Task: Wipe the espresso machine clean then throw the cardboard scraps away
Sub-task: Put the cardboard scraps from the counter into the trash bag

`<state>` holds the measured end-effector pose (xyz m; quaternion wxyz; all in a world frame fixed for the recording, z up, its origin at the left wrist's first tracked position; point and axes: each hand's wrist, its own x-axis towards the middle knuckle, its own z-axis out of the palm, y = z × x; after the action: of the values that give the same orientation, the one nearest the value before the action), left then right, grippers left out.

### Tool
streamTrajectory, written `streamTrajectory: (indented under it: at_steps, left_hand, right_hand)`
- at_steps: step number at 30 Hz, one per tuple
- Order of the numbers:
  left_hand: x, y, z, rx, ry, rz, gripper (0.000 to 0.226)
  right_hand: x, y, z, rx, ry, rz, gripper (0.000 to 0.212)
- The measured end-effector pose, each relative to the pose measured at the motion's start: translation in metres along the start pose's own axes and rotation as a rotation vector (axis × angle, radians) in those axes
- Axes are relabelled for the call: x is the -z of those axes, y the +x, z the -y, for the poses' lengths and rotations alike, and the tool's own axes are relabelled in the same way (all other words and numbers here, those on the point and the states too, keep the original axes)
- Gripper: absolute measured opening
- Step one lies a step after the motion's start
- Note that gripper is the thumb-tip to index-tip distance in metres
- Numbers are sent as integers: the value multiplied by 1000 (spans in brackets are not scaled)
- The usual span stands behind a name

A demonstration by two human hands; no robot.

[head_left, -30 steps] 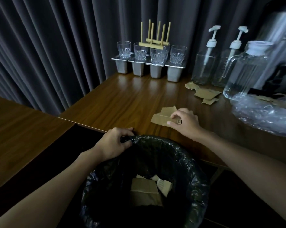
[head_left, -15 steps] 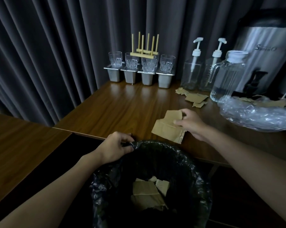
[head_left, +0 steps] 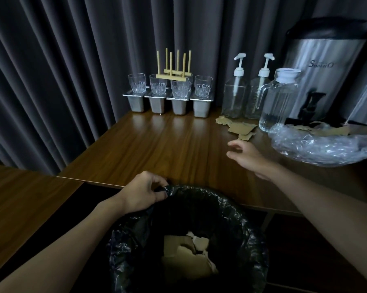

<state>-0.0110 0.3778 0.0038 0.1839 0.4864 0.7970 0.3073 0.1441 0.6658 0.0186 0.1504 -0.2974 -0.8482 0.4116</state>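
Above table (head_left: 157, 144), hands: left (head_left: 142, 193) gripping, right (head_left: 248, 157) splayed.

Glasses (head_left: 136, 83), 2 pump bottles (head_left: 234, 100), pitcher (head_left: 277, 102) nr curtain (head_left: 51, 81).

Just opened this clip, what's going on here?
A person is clearing cardboard off a wooden table. The left hand grips the rim of a black-lined bin, with cardboard pieces inside. The right hand, open and empty, stretches toward more scraps beside a glass jug.
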Motion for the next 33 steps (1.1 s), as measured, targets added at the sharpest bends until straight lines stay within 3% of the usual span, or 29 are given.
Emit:
streamTrajectory:
  at_steps: [5, 11, 18, 25, 33]
  left_hand:
    - [-10, 11, -1, 29, 22, 15, 5]
    - [-14, 17, -9, 61, 76, 42, 8]
    - [-11, 14, -24, 126, 120, 52, 13]
    - [-15, 8, -37, 198, 102, 54, 10]
    - [-16, 4, -38, 204, 69, 56, 13]
  right_hand:
    - [17, 30, -49, -95, -167, -127, 66]
    - [19, 51, -82, -52, -316, -231, 69]
    - [23, 90, -87, 12, -502, -206, 69]
    - [25, 111, -89, -44, -645, -135, 59]
    - [15, 73, -89, 142, -667, -57, 50]
